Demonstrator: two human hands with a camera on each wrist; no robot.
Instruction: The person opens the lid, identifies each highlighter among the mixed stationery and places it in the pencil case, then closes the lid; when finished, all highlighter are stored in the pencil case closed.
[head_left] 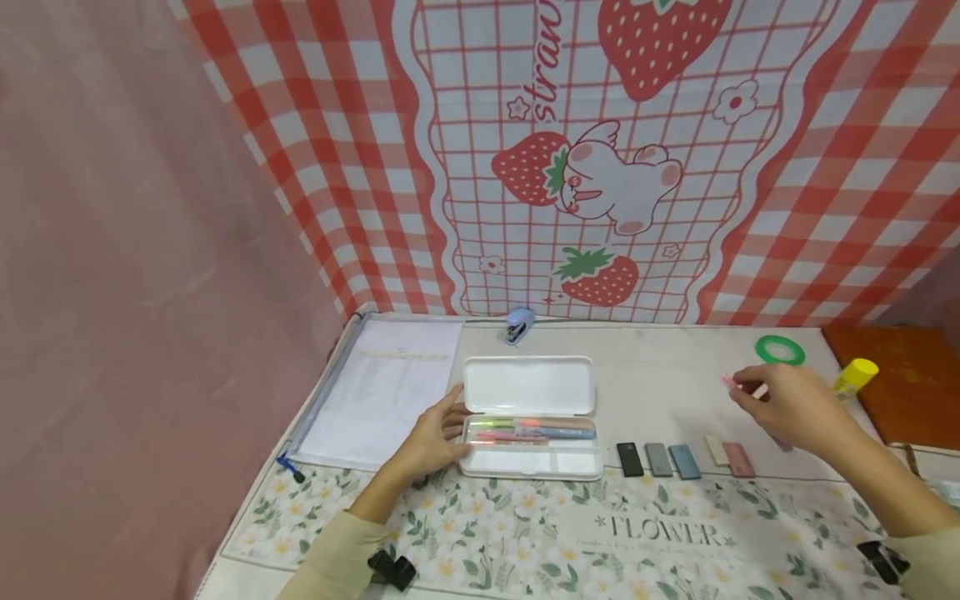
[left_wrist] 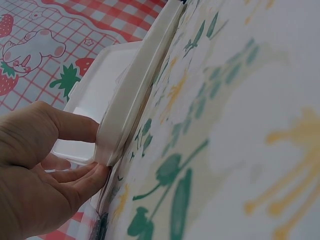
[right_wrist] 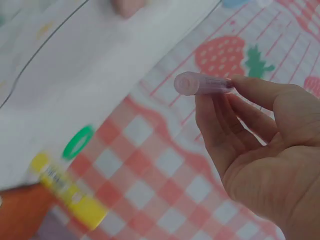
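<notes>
My left hand [head_left: 426, 442] holds the left end of a white pencil case [head_left: 527, 477], whose lid stands open at the back. In the left wrist view, the thumb [left_wrist: 77, 125] lies on the case's side wall and the fingers touch its lower edge. Several pens and highlighters [head_left: 517, 434] lie in the back compartment. Over to the right, above the table, my right hand [head_left: 798, 408] pinches a pinkish, see-through pen [right_wrist: 207, 85] between thumb and fingers. The right wrist view shows its round end; the rest is partly hidden by the fingers.
Several small erasers [head_left: 684, 461] form a row right of the case. Green tape [head_left: 780, 350], a yellow glue stick [head_left: 857, 377] and a brown folder [head_left: 900, 383] lie far right. A stapler [head_left: 518, 325] stands behind; a paper-filled folder [head_left: 382, 387] lies left.
</notes>
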